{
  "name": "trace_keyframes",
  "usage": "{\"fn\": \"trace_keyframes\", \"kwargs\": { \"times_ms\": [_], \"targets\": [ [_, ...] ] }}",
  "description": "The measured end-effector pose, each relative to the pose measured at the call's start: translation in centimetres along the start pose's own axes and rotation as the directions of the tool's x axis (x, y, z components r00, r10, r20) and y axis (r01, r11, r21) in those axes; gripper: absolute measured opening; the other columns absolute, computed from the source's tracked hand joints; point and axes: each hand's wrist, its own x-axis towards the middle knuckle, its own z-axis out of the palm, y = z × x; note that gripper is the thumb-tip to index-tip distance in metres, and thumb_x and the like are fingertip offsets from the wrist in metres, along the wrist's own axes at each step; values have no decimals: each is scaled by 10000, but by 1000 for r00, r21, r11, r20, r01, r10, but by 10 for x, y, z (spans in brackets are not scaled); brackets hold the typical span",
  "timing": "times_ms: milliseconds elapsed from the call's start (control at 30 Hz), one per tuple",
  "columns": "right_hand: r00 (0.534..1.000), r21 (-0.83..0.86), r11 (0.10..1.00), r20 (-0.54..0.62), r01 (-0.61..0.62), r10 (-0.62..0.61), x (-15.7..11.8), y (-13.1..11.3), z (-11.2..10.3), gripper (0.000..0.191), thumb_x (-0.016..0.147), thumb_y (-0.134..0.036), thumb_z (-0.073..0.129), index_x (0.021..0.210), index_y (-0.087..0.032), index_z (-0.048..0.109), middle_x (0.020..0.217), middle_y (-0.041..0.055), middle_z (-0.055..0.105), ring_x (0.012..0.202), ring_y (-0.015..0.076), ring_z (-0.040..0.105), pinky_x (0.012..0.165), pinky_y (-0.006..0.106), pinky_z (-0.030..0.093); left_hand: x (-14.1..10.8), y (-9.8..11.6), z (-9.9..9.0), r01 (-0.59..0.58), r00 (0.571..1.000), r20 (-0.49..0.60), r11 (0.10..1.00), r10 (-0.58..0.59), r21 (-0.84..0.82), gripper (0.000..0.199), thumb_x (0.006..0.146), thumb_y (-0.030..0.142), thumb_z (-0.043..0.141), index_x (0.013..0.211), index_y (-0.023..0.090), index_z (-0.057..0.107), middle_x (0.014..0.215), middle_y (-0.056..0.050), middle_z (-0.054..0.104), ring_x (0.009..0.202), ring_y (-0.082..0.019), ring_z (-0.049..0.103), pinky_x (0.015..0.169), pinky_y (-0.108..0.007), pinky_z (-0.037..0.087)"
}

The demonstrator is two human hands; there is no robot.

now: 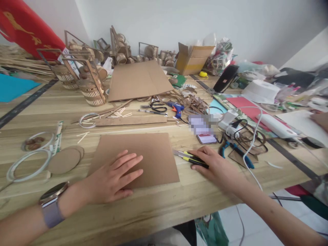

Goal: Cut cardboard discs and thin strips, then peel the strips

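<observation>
A rectangular piece of brown cardboard point(156, 153) lies flat near the front of the wooden table. My left hand point(115, 176), with a watch on its wrist, rests on its left part, fingers spread and holding nothing. Just off the sheet's right edge, my right hand point(208, 162) has its fingers around a yellow and black utility knife point(188, 158). The blade points left toward the cardboard, and the knife lies low at the tabletop. My palm hides part of its handle.
A phone point(206, 136) and blue-handled pliers point(238, 153) lie beyond my right hand. Behind the cardboard are a glue gun point(176, 109), scissors point(157, 107) and a long strip point(133, 121). Cardboard discs point(65, 160) and a white ring point(29, 165) sit at left.
</observation>
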Motion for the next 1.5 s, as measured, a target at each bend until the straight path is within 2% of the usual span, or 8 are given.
{"fn": "trace_keyframes", "kwargs": {
  "times_ms": [200, 367, 533, 667, 767, 833, 1233, 1500],
  "targets": [
    [997, 34, 998, 61, 55, -56, -4, 1, -3, 390, 932, -343, 561, 1307, -254, 623, 1154, 102, 625, 1049, 270, 643, 930, 420, 538, 1, -3, -1, 41, 999, 0, 998, -41, -46, 432, 949, 372, 575, 1336, 185, 530, 1496, -171, 465, 1420, -310, 345, 1207, -560, 215],
    [988, 65, 991, 91, 118, -124, -7, -2, -6, 400, 928, -339, 569, 1305, -218, 632, 1158, 125, 628, 1074, 273, 639, 941, 405, 534, 4, -6, -4, 34, 999, -26, 999, -35, -32, 354, 943, 351, 598, 1255, 184, 582, 1453, -149, 522, 1416, -301, 355, 1230, -549, 148],
    [989, 80, 988, 60, 133, -138, -5, 0, -5, 402, 947, -355, 549, 1313, -207, 625, 1177, 131, 630, 1106, 274, 628, 953, 409, 531, 8, -13, 1, 93, 995, -26, 995, -94, -34, 369, 952, 347, 582, 1286, 192, 584, 1470, -141, 513, 1418, -301, 359, 1222, -556, 168],
    [988, 77, 987, 50, 143, -147, -2, 3, -1, 391, 954, -387, 544, 1307, -244, 628, 1189, 116, 635, 1126, 273, 622, 969, 422, 526, 11, -18, 8, 113, 991, 80, 992, -109, -46, 478, 973, 364, 533, 1437, 255, 490, 1572, -98, 402, 1478, -329, 261, 1205, -604, 139],
    [986, 58, 987, 67, 147, -151, -3, 2, 0, 395, 965, -382, 518, 1303, -209, 630, 1192, 131, 637, 1133, 284, 614, 965, 443, 528, 12, -20, 11, 125, 971, 214, 990, -107, -70, 517, 990, 381, 495, 1498, 322, 414, 1608, -61, 341, 1492, -356, 232, 1178, -645, 151],
    [985, 52, 986, 65, 156, -159, -5, 1, 1, 398, 971, -373, 507, 1300, -187, 633, 1185, 144, 639, 1129, 292, 610, 960, 455, 529, 12, -20, 12, 145, 959, 259, 985, -117, -92, 531, 994, 402, 485, 1512, 340, 389, 1615, -53, 324, 1494, -351, 237, 1180, -638, 143],
    [981, 56, 979, 7, 194, -194, -14, 1, 6, 388, 977, -357, 506, 1296, -187, 646, 1144, 144, 663, 1084, 295, 604, 928, 461, 546, 12, -20, 14, 187, 942, 303, 975, -143, -120, 527, 1006, 406, 449, 1524, 363, 361, 1628, -41, 285, 1506, -340, 210, 1183, -647, 68],
    [983, 77, 980, -28, 186, -184, -24, 9, 10, 402, 981, -391, 489, 1319, -232, 637, 1178, 138, 661, 1114, 298, 602, 939, 473, 545, 11, -19, 14, 181, 951, 274, 976, -143, -119, 523, 1006, 397, 460, 1520, 354, 371, 1620, -48, 310, 1502, -339, 223, 1183, -647, 56]
  ]
}}
